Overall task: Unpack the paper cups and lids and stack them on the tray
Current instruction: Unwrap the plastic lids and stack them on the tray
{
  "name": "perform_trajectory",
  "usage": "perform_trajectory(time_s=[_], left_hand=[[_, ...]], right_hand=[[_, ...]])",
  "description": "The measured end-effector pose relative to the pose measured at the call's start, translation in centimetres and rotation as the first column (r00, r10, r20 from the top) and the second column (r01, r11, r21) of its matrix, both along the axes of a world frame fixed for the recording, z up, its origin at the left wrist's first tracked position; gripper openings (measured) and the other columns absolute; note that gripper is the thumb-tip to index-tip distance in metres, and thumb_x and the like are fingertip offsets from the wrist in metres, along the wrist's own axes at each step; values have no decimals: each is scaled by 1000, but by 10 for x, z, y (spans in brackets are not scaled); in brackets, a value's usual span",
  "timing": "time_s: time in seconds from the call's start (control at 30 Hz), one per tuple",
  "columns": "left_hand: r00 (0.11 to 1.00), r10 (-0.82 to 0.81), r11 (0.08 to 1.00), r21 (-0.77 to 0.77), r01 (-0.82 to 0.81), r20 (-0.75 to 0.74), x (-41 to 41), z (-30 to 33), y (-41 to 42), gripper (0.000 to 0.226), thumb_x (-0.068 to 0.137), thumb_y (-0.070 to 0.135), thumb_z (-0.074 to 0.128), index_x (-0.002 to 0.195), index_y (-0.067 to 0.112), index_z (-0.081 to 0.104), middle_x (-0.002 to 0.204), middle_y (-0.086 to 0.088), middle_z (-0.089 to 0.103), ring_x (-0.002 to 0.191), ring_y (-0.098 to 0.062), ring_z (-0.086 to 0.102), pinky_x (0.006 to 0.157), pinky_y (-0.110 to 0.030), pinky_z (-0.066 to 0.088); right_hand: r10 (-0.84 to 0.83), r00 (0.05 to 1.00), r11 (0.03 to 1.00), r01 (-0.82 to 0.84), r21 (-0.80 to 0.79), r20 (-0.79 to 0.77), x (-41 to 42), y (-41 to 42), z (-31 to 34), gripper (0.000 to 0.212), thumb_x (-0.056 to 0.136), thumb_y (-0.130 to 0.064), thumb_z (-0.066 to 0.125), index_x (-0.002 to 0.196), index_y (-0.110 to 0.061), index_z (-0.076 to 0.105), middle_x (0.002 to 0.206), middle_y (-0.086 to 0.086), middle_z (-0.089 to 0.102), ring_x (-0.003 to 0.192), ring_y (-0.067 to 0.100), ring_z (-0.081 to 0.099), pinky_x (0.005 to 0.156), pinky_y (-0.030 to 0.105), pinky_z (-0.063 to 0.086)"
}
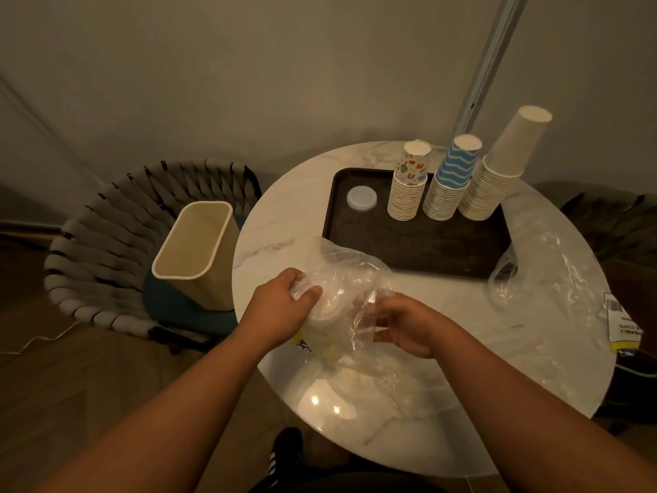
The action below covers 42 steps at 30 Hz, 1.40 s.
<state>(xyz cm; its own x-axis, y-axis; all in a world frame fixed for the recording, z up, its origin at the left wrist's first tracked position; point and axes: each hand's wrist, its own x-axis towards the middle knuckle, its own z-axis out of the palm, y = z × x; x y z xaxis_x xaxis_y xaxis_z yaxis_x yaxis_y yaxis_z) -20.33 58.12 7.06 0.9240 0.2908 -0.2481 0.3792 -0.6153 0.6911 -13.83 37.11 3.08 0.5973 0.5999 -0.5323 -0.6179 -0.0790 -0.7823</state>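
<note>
Both hands work a clear bag (341,279) of lids over the near surface (444,403): left hand (281,307) pinches its edge, right hand (401,325) grasps the film. Best to widen the mouth and slide lids out together, toward the tray (419,243), where 3 cup stacks (444,183) and lids (361,198) stand

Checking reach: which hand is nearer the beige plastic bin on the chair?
Left. The left hand sits just right of the beige plastic bin; the right hand is farther right, across the clear plastic bag.

A round marble bench (409,403) stands by a plain wall (249,65) — dim, warm light. Left, a woven chair (106,243) holds a cream bin (195,250) over wood floor (53,386).
</note>
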Motion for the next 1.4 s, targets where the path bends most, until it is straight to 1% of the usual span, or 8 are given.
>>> perform_trajectory(time_s=[0.13,0.33,0.43,0.57,0.87,1.1,1.23,1.4], left_hand=[[997,49,995,-88,-54,-59,2,5,-3,46,91,45,59,132,25,53,120,-2,62,104,-26,61,84,-48,57],[990,62,985,-149,-81,-129,6,13,-13,39,95,38,56,131,25,51,119,-4,58,99,-30,62,64,-48,61],[988,52,985,-153,-75,-147,6,12,-13,39,97,38,53,133,25,48,120,-3,54,99,-29,60,65,-48,61],[987,8,990,-137,-30,-162,10,13,-11,43,97,38,51,137,23,44,127,-9,54,101,-31,59,66,-46,61],[982,-74,991,-125,52,-172,14,17,-6,40,98,35,49,135,21,45,128,-11,52,104,-34,58,64,-48,61],[979,-121,992,-48,115,-165,12,20,-1,43,98,38,47,137,19,44,128,-10,53,107,-33,57,69,-45,61],[992,-124,989,80,127,-38,12,20,2,43,93,41,55,126,13,56,119,-10,62,103,-28,60,84,-40,55],[989,-129,984,135,118,74,11,28,3,37,94,39,55,114,9,61,105,-8,64,87,-19,53,72,-30,41]], right_hand=[[166,984,981,-159,-113,63,-16,4,-11,36,79,-2,70,113,-12,64,104,6,69,99,22,65,87,39,52],[102,994,992,-99,-80,28,-45,20,-14,28,90,-7,56,118,-7,64,109,10,71,100,22,64,84,33,52],[27,991,995,-15,95,-131,-56,25,-2,28,95,-5,37,109,1,61,103,15,72,94,20,69,75,24,55],[-104,934,960,185,212,-342,-69,32,12,35,96,-14,36,122,2,54,102,23,68,90,33,69,71,39,59],[-263,856,846,427,320,-446,-78,47,40,35,100,-23,31,109,0,55,78,16,70,56,19,68,47,24,56],[-168,983,985,166,-40,-72,-91,37,40,27,94,-27,48,115,-15,61,116,9,68,102,28,66,101,51,39],[-274,958,957,281,71,-84,-93,40,47,25,97,-21,43,104,-10,63,96,13,71,90,32,67,96,57,45],[-288,955,948,295,123,-71,-89,38,53,44,99,-26,40,74,-18,75,86,10,72,81,32,69,96,63,44]])
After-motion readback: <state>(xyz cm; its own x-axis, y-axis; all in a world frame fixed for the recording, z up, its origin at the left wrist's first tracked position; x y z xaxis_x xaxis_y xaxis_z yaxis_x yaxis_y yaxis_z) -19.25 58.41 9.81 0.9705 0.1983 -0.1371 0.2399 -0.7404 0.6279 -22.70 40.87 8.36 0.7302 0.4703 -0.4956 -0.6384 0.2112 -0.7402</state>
